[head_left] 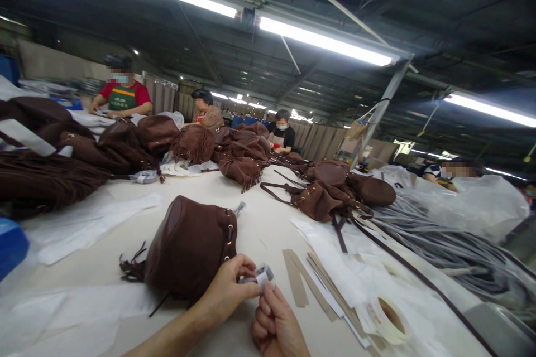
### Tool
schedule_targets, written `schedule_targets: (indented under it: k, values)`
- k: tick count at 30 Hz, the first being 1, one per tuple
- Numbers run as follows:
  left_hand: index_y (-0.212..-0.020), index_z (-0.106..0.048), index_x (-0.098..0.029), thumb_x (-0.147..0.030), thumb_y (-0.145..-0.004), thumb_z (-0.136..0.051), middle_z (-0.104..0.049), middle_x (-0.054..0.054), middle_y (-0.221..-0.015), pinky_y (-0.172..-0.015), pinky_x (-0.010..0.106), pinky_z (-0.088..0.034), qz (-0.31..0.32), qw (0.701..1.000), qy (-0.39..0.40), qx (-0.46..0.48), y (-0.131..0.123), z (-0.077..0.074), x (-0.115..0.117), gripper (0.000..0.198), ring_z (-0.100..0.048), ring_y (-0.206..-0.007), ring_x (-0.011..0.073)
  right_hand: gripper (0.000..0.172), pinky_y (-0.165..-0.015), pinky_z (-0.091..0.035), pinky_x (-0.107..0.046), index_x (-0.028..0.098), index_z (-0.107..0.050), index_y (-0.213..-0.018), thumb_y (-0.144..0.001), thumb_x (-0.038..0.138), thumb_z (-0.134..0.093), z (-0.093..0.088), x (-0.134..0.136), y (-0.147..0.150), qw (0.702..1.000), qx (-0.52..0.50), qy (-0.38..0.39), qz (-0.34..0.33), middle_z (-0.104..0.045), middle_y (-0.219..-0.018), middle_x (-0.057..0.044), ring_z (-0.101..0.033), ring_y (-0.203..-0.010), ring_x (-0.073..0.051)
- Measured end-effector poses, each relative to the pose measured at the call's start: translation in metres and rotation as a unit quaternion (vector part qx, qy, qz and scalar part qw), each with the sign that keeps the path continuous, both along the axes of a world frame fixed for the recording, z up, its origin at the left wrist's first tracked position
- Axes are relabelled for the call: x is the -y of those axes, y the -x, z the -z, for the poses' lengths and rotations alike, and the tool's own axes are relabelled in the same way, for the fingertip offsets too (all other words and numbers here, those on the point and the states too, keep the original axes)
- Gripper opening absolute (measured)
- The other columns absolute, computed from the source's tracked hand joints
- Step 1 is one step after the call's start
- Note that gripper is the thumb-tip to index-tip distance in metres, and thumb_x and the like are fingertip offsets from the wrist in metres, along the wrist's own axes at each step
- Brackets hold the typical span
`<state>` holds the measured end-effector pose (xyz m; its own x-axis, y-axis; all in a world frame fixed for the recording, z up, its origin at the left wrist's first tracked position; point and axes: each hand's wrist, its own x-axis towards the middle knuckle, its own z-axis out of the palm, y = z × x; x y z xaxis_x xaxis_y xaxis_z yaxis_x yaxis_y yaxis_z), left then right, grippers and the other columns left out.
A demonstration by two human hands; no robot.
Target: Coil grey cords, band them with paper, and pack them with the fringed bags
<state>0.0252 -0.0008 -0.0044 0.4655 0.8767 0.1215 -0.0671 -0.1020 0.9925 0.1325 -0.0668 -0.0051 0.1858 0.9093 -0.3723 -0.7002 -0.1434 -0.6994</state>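
Note:
A small grey bundle with a white strip around it (262,278) is pinched in my left hand (228,284), thumb and fingers closed on it. My right hand (278,318) is closed too, its thumb and forefinger tips pressed on the white strip's lower edge. Just behind my left hand a dark brown bucket bag (188,245) lies on its side on the pale table (259,217). Gold eyelets and a cord run around its mouth, and a tassel (133,263) sticks out at its left. A bit of grey wrapping (239,209) shows at the bag's far edge.
Brown bags (247,145) are heaped across the back, more (330,189) at right. Cardboard strips (295,279), a tape roll (391,318) and white sheets (318,240) lie right of my hands. Grey wrapped straps (444,245) line the right edge. Several people (125,95) work beyond.

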Motion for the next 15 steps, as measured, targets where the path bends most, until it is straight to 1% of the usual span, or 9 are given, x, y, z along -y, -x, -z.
schedule_targets:
  k: [3, 5, 6, 8, 10, 12, 13, 14, 15]
  values:
    - [-0.079, -0.062, -0.016, -0.021, -0.062, -0.061, -0.063, 0.002, -0.078, -0.076, 0.029, -0.043, -0.022, 1.0, -0.013, -0.014, -0.002, -0.005, 0.007, 0.018, -0.058, -0.081, 0.0213, 0.073, -0.038, -0.007, -0.016, 0.021, -0.044, -0.069, -0.027, 0.057, -0.091, 0.0, -0.002, 0.0, 1.0, 0.012, -0.003, 0.009, -0.034, -0.039, 0.017, -0.012, -0.033, 0.002]
    - [-0.078, -0.068, -0.016, -0.022, -0.067, -0.058, -0.066, 0.004, -0.079, -0.079, 0.031, -0.045, -0.037, 0.997, -0.042, -0.045, -0.002, -0.005, 0.013, 0.016, -0.059, -0.082, 0.023, 0.073, -0.036, -0.006, -0.016, 0.021, -0.044, -0.067, -0.026, 0.06, -0.09, 0.001, -0.002, 0.001, 0.999, 0.035, -0.006, 0.022, -0.033, -0.039, 0.017, -0.013, -0.032, 0.002]
    - [-0.08, -0.07, -0.016, -0.022, -0.07, -0.055, -0.068, 0.006, -0.084, -0.083, 0.033, -0.046, -0.047, 0.994, -0.068, -0.065, -0.001, -0.004, 0.016, 0.019, -0.059, -0.087, 0.0241, 0.073, -0.036, -0.006, -0.016, 0.02, -0.045, -0.066, -0.027, 0.063, -0.089, 0.004, -0.003, 0.001, 0.998, 0.05, -0.008, 0.029, -0.033, -0.039, 0.017, -0.013, -0.031, 0.001]
    - [-0.094, -0.073, -0.017, -0.019, -0.076, -0.049, -0.069, 0.009, -0.099, -0.093, 0.037, -0.044, -0.062, 0.98, -0.154, -0.107, 0.0, 0.002, 0.021, 0.03, -0.059, -0.099, 0.0263, 0.073, -0.034, -0.008, -0.017, 0.02, -0.045, -0.064, -0.027, 0.068, -0.086, 0.011, -0.005, -0.001, 0.996, 0.076, -0.012, 0.042, -0.032, -0.038, 0.016, -0.015, -0.03, 0.001]
    - [-0.112, -0.069, -0.017, -0.015, -0.081, -0.044, -0.067, 0.013, -0.113, -0.101, 0.043, -0.04, -0.054, 0.948, -0.275, -0.15, 0.001, 0.01, 0.024, 0.04, -0.055, -0.11, 0.0283, 0.071, -0.033, -0.01, -0.018, 0.021, -0.045, -0.062, -0.031, 0.073, -0.082, 0.023, -0.008, -0.004, 0.994, 0.096, -0.013, 0.042, -0.033, -0.039, 0.015, -0.018, -0.03, 0.0]
    - [-0.125, -0.062, -0.015, -0.013, -0.084, -0.042, -0.065, 0.015, -0.12, -0.104, 0.048, -0.038, -0.027, 0.902, -0.388, -0.189, 0.002, 0.019, 0.024, 0.046, -0.052, -0.115, 0.0309, 0.068, -0.033, -0.013, -0.018, 0.022, -0.042, -0.059, -0.039, 0.075, -0.079, 0.035, -0.009, -0.009, 0.993, 0.118, -0.007, 0.024, -0.033, -0.041, 0.013, -0.021, -0.03, -0.002]
    - [-0.127, -0.06, -0.014, -0.013, -0.084, -0.043, -0.064, 0.016, -0.122, -0.105, 0.05, -0.037, -0.011, 0.881, -0.426, -0.205, 0.002, 0.022, 0.023, 0.047, -0.051, -0.117, 0.032, 0.066, -0.033, -0.015, -0.019, 0.022, -0.04, -0.057, -0.046, 0.076, -0.076, 0.04, -0.008, -0.011, 0.99, 0.144, 0.0, 0.007, -0.033, -0.042, 0.012, -0.023, -0.031, -0.003]
    - [-0.127, -0.06, -0.014, -0.013, -0.084, -0.045, -0.063, 0.016, -0.123, -0.106, 0.051, -0.035, 0.002, 0.867, -0.449, -0.216, 0.003, 0.024, 0.022, 0.046, -0.05, -0.119, 0.0324, 0.063, -0.033, -0.019, -0.019, 0.022, -0.04, -0.056, -0.055, 0.075, -0.073, 0.044, -0.006, -0.014, 0.984, 0.18, 0.007, -0.015, -0.035, -0.044, 0.01, -0.027, -0.032, -0.004]
    - [-0.125, -0.062, -0.016, -0.012, -0.083, -0.046, -0.064, 0.015, -0.122, -0.108, 0.05, -0.034, 0.014, 0.86, -0.458, -0.224, 0.003, 0.025, 0.021, 0.045, -0.05, -0.119, 0.0319, 0.058, -0.034, -0.026, -0.02, 0.021, -0.043, -0.057, -0.066, 0.072, -0.069, 0.046, -0.002, -0.017, 0.975, 0.22, 0.012, -0.037, -0.039, -0.047, 0.008, -0.033, -0.035, -0.005]
